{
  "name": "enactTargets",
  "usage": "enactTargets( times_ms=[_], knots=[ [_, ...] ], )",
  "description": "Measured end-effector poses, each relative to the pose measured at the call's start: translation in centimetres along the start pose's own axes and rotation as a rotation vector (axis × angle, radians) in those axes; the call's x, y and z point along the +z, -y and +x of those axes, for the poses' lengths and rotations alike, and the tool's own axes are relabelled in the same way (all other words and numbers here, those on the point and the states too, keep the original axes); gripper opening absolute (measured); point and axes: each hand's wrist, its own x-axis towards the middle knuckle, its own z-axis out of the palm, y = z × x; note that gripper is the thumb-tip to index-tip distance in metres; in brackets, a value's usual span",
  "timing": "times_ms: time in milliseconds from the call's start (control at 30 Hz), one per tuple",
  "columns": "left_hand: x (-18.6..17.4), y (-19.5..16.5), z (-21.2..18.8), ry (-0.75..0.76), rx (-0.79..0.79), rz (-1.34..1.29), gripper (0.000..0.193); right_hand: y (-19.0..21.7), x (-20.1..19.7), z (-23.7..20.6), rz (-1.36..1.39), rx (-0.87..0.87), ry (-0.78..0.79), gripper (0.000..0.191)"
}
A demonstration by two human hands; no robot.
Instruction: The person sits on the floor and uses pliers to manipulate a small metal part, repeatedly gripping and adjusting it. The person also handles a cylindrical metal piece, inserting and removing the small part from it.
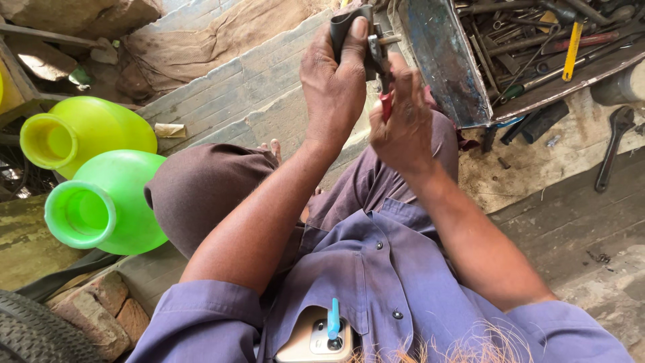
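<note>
— While you look down past the shirt, what sits closest, below the hands?

— A phone (310,339) with a blue pen (333,319) pokes out of the chest pocket of the purple shirt (376,275), well below both hands. Past that come the forearms and the brown-trousered knees.

— And the hands themselves?

— The left hand (334,84) is closed around a dark, curved rubber-like piece (346,27), thumb lying up along its face. The right hand (402,124) is just beside it, touching or nearly so, fingers curled tight on a red-handled tool (385,101). That hand is blurred, so the tool's kind is hard to tell. Its metal end meets a small metal part (377,47) at the right edge of the dark piece, which sits up between the two hands, above the knees.

— What lies to the left of the hands?

— Two plastic jugs on their sides, well apart from the hands: a green jug (111,205) nearer, a yellow jug (84,131) behind it. Bricks (101,309) and a tyre edge (37,336) sit lower left.

— And beyond?

— Right of and past the hands, an open metal toolbox (443,60) is full of wrenches and rods, among them a yellow-handled tool (572,50). A dark wrench (613,144) lies on the ground to its right. Sacking (222,30) lies furthest off, past the left hand.
</note>
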Motion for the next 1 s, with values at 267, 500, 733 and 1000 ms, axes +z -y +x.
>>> enactTargets(
  times_ms=[267, 500, 733, 1000],
  knots=[
    [-0.5, -0.8, 0.6, 0.006, 0.425, 0.199, 0.013, 3.3, -2.2, -1.2, 1.001, 0.392, 0.261, 0.057],
    [-1.3, -2.2, 1.8, 0.114, 0.538, 0.281, 0.012, 2.6, -6.8, -0.1, 0.961, 0.572, 0.407, 0.030],
    [-1.3, -1.1, 1.6, -0.052, 0.606, 0.360, 0.011, -1.3, -3.2, -1.5, 1.164, 0.782, 0.232, 0.040],
    [-2.2, 0.2, 4.4, -0.041, 0.112, 0.172, 0.032, -11.1, 1.5, 0.7, 1.745, 1.217, 0.269, 0.035]
  ],
)
